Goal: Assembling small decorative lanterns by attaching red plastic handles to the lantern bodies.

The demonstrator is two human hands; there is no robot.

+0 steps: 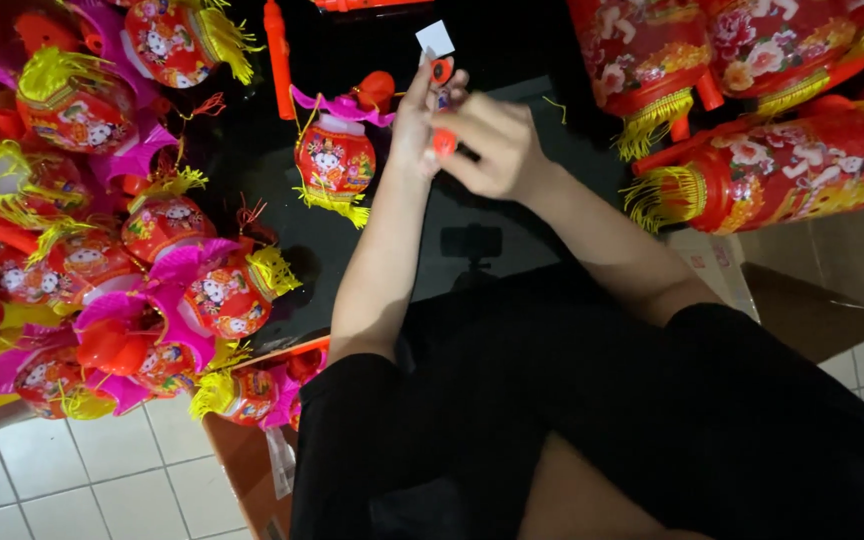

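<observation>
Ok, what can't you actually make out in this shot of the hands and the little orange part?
All in the head view:
- Small orange part: the left hand and right hand wrap around it, so its shape is unclear.
- White tag: too small to tell what it is.
- Left palm: turned away.
- Big red lanterns: cut off by the top and right edges.
- Cardboard box: its inside is mostly hidden by the black sleeve.

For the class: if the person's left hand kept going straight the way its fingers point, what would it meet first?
The left hand points up and away, pinching a small orange part with a white square tag. Beyond that lies only the dark tabletop; an orange piece sits at the far edge, though depth is unclear.
</observation>
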